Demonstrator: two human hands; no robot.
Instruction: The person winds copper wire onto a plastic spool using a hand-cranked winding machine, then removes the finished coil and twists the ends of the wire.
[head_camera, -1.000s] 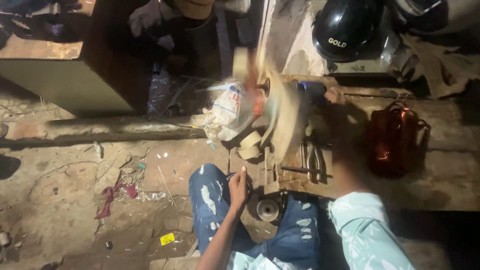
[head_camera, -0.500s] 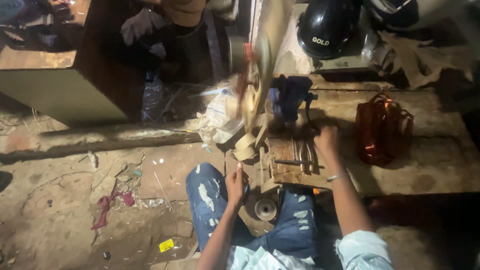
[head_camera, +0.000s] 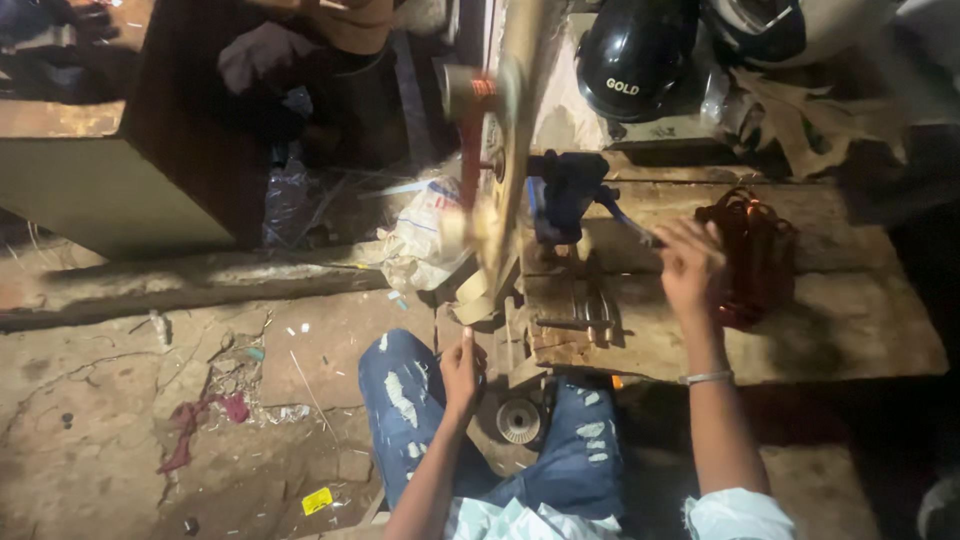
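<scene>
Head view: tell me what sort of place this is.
Probably a small, rough repair workshop with a dirt floor. A copper-wound coil sits on a worn wooden board, a blue bench tool stands beside the right hand, and a black helmet lies nearby.
</scene>
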